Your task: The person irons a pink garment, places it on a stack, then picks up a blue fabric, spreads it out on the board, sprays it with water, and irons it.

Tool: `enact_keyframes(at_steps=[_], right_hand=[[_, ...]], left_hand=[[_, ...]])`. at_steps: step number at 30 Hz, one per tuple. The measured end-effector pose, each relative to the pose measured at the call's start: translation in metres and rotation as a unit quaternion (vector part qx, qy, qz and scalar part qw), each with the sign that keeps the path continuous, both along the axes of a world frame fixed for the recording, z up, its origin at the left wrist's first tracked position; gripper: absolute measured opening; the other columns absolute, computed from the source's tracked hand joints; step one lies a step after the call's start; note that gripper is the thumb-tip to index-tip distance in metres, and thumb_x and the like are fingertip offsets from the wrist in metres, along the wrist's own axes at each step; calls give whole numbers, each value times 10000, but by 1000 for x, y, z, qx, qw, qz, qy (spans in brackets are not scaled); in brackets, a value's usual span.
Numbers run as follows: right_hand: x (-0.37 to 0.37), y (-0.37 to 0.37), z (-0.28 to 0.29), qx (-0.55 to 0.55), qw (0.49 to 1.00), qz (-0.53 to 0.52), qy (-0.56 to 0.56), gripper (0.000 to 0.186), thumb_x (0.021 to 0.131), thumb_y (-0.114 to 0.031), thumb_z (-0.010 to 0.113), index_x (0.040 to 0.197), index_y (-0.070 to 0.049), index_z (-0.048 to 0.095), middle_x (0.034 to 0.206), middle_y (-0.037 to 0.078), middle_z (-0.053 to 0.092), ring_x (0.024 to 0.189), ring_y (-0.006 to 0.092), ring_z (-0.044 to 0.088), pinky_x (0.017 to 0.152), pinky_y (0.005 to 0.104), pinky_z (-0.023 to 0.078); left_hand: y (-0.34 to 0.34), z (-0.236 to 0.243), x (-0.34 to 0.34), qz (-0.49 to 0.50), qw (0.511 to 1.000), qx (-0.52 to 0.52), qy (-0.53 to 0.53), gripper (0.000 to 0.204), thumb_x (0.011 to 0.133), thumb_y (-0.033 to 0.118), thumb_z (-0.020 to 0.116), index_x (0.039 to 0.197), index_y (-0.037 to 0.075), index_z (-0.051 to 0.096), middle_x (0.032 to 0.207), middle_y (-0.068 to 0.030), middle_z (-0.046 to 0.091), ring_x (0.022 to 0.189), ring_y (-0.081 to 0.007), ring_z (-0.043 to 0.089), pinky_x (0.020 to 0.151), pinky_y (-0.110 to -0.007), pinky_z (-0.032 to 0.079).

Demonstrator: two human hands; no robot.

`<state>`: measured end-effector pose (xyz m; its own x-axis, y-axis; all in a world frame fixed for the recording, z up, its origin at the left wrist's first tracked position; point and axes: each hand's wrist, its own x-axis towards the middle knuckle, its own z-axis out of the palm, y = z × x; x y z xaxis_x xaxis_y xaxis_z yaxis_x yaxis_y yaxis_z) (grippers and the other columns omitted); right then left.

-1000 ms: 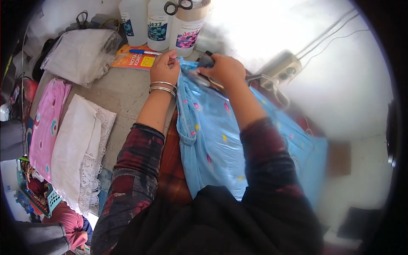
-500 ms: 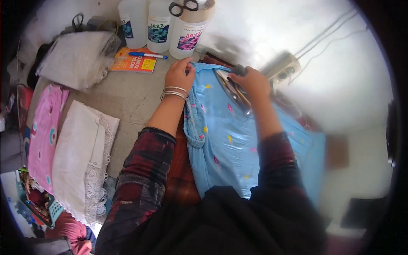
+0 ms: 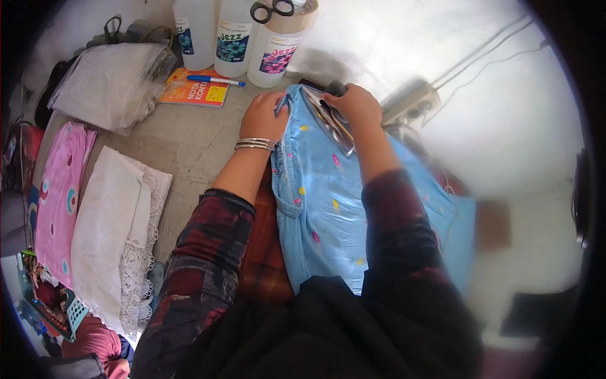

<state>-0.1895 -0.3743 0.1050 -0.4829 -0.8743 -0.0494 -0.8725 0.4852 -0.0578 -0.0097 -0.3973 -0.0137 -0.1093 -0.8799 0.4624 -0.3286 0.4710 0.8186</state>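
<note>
A light blue garment [image 3: 328, 202] with small pink and yellow motifs lies spread over a dark red plaid cloth [image 3: 265, 243]. Its gathered waistband runs along the left side. My right hand [image 3: 358, 107] is closed round the dark handle of a clothes iron [image 3: 328, 123], whose metal soleplate rests on the garment near its far end. At the far left corner of the fabric, my left hand [image 3: 263, 117], with bangles at the wrist, pinches the garment's edge. Its fingertips are partly hidden by the cloth.
Three plastic bottles [image 3: 273, 60] stand at the back, with black scissors [image 3: 271, 11] on one. A pen [image 3: 216, 80] lies on an orange booklet [image 3: 196, 90]. Folded white lace cloth [image 3: 113, 234], pink cloth [image 3: 62, 196] and clear plastic bags [image 3: 113, 85] lie left. A power strip [image 3: 413, 104] is at the right.
My right hand has slid the iron a little away from me and to the left, toward the garment's far corner. My left hand keeps its hold on the edge, slightly shifted.
</note>
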Motion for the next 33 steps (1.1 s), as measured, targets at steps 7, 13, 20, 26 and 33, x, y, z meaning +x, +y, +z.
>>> enact_keyframes(at_steps=[7,13,20,26,33], right_hand=[[-36,22,-4,-4,999,-11,31,602,718,-609,665,1071,-121,663,1063,90,680,1026,257,637,823,401,505],[-31,1,4,4,1000,-4,-9,598,729,-598,661,1102,-131,662,1093,82,674,1042,255,631,854,386,503],[-29,53,-3,-5,1000,-27,-6,605,716,-564,688,1145,-138,658,1099,122,670,1031,284,635,844,407,504],[-44,60,-2,-30,998,-49,-13,609,713,-564,691,1098,-92,670,1061,126,682,998,302,647,810,426,506],[-66,79,-2,-26,997,-12,-65,580,699,-543,675,1021,-61,681,1011,182,674,964,346,642,801,438,500]], left_hand=[[4,0,-3,9,996,22,-81,334,777,279,664,1049,88,639,1050,-126,623,975,-304,606,828,-414,498],[11,1,-5,9,991,7,-135,445,777,318,681,1155,94,612,1207,-160,569,1114,-320,552,943,-398,451],[6,0,4,-15,991,48,-120,472,778,329,676,1185,100,608,1211,-180,577,1136,-330,543,961,-400,439],[12,9,-3,-2,989,33,-141,472,781,312,663,1208,121,605,1213,-128,593,1130,-299,552,937,-409,447],[31,32,-18,-49,974,-54,-212,361,818,291,600,1147,146,633,1202,-32,617,1123,-220,563,978,-486,341]])
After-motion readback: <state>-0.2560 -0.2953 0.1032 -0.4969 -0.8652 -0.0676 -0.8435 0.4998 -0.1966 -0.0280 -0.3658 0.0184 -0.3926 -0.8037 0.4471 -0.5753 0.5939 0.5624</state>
